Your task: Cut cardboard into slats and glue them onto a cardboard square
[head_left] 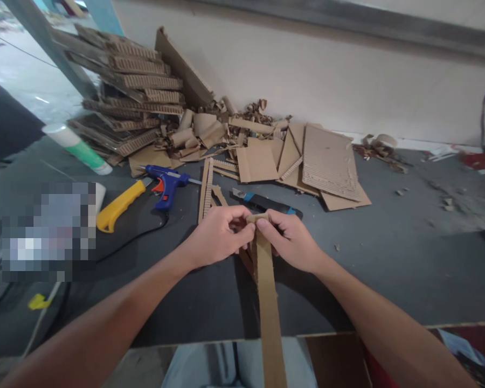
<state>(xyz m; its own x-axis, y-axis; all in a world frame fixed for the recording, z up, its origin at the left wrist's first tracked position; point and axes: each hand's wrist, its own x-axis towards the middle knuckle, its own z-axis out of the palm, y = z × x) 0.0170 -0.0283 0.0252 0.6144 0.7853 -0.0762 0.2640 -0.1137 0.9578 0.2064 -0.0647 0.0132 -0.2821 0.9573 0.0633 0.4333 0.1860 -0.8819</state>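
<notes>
A long cardboard strip (268, 291) runs from between my hands down past the table's front edge toward my lap. My left hand (222, 234) pinches its upper end from the left, thumb and fingers closed. From the other side my right hand (293, 240) grips the same end, thumb pressed on top. The end looks folded or bent over at the fingertips. Just beyond my hands lies a black and blue box cutter (262, 202) with its blade toward the left. Narrow cardboard pieces (206, 188) lie behind my left hand, partly hidden by it.
Left of my hands are a blue glue gun (166, 186) with a black cord, a yellow-handled cutter (121, 206) and a green-and-white tube (77, 148). Stacked cardboard panels (141, 81), scraps (202, 129) and flat sheets (331, 159) line the wall. A blurred patch covers something at left.
</notes>
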